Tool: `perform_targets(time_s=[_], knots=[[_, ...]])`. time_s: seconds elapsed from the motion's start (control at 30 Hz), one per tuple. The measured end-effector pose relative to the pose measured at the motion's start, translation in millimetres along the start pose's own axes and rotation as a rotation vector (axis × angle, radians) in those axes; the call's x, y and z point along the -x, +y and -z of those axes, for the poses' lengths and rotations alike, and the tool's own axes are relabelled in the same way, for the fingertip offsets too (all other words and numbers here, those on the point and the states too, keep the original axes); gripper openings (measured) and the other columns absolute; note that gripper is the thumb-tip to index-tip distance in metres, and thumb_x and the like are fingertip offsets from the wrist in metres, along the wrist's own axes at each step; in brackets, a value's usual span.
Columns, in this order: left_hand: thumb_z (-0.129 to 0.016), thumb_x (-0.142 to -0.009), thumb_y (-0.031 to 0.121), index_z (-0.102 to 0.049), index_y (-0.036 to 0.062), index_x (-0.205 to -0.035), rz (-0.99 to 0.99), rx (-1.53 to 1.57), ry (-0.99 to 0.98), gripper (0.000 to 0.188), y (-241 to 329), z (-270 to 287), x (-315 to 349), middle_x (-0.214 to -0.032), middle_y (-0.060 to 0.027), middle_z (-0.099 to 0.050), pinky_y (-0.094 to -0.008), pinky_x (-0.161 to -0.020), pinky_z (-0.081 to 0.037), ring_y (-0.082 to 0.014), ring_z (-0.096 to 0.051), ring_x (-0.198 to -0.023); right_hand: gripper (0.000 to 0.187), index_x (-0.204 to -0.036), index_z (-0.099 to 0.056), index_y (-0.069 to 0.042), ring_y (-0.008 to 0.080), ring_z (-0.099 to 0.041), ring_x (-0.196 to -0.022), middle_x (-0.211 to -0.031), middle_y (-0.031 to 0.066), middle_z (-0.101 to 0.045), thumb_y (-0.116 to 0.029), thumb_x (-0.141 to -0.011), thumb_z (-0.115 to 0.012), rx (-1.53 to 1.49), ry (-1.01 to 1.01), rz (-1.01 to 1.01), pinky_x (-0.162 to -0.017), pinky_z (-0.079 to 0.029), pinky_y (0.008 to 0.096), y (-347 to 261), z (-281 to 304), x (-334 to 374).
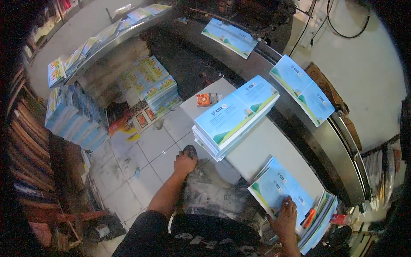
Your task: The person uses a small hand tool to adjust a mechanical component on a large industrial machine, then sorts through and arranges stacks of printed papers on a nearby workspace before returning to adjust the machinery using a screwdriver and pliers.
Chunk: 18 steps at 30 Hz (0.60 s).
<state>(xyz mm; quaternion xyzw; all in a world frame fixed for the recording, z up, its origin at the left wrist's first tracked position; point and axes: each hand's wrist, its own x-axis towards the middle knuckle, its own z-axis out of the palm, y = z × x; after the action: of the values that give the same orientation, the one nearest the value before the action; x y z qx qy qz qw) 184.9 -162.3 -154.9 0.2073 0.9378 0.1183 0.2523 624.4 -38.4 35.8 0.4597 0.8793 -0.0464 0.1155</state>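
My right hand (284, 218) lies with its fingers stretched out on a blue printed sheet (280, 182) at the lower right, which tops a small pile. Beside its fingers is a small orange-and-black tool (308, 218), whose kind I cannot make out. It lies against a stack of printed booklets (319, 225). My left hand (185, 163) is low over the tiled floor, by a dark rounded thing that may be a shoe (190, 150); its fingers are mostly hidden. Between and beyond my hands, a tall stack of blue printed sheets (235, 111) stands on the white table (252, 150).
An orange pack (206, 100) lies at the table's far corner. Single blue sheets (302, 90) hang on a curved metal machine edge (342, 145) to the right. Stacks of printed sheets (77, 118) stand at the left and on the floor ahead. A shelf of prints (102, 36) curves above.
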Motion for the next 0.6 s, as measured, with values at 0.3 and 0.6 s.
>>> perform_targets(time_s=[0.3, 0.6], knots=[[-0.053, -0.087, 0.052, -0.047, 0.0087, -0.139, -0.076, -0.065, -0.003, 0.068, -14, -17, -17, -0.135, -0.0225, -0.048, -0.0515, -0.102, -0.042, -0.0426, -0.046, -0.126, 0.027, -0.11, -0.065, 0.0, 0.0358, -0.063, -0.088, -0.097, 0.024, -0.065, -0.018, -0.092, -0.056, -0.219, 0.264, -0.18, -0.079, -0.049, 0.0457, 143, 153, -56], [-0.051, -0.088, 0.057, -0.048, 0.0104, -0.137, -0.177, -0.158, 0.058, 0.067, -14, -37, -37, -0.133, -0.0233, -0.049, -0.0539, -0.098, -0.045, -0.0422, -0.051, -0.12, 0.035, -0.129, -0.059, -0.009, 0.0316, -0.054, -0.124, -0.134, 0.0157, -0.057, -0.014, -0.096, -0.049, -0.461, 0.951, -0.154, -0.104, -0.042, 0.0426, 287, 189, -152]])
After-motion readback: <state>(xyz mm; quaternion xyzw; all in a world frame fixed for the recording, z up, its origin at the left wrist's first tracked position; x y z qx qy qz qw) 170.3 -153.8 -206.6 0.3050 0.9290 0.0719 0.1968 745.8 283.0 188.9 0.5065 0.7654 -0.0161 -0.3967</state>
